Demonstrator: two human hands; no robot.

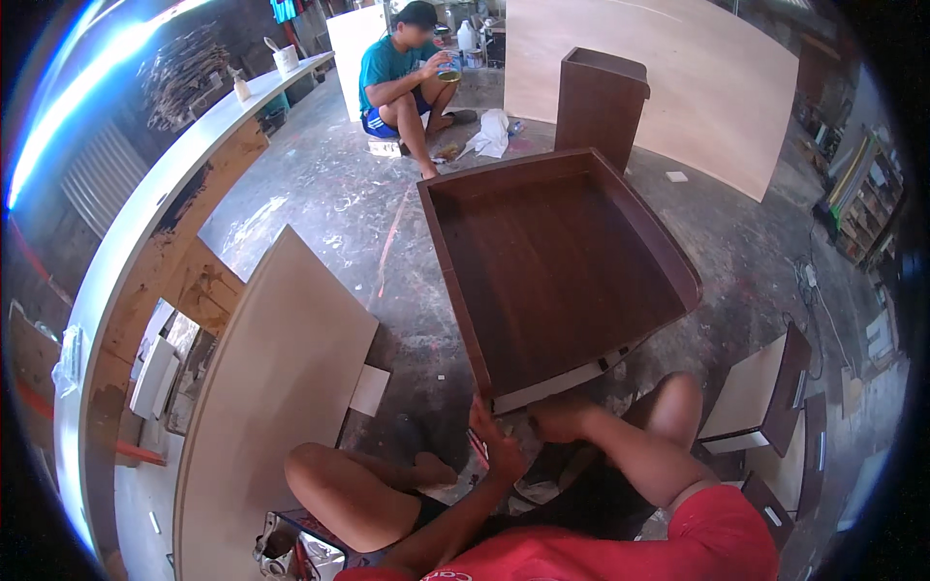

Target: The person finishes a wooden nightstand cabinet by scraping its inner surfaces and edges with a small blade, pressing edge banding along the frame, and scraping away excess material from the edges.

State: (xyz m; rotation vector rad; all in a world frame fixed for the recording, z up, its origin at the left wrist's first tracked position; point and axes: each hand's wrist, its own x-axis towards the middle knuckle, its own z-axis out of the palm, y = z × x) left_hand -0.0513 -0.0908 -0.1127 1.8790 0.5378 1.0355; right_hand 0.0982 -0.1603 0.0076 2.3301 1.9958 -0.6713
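head | dark brown tray-like panel [557, 266], raised rim | left hand [496, 443] fingers apart | right hand [562, 421] unclear

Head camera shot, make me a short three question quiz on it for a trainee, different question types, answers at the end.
1. True or false: the left hand rests flat on the pale board lying on the floor.
2. Multiple choice: the dark brown tray-like cabinet part lies A) open side up on the floor, B) upright against the wall, C) on the white counter.
3. Fill in: the right hand is at the cabinet part's ____ edge, the one closest to the wearer.

Key
1. False: it is at the near edge of the cabinet part, beside the right hand.
2. A
3. near

Whether either hand actually grips anything cannot be made out.
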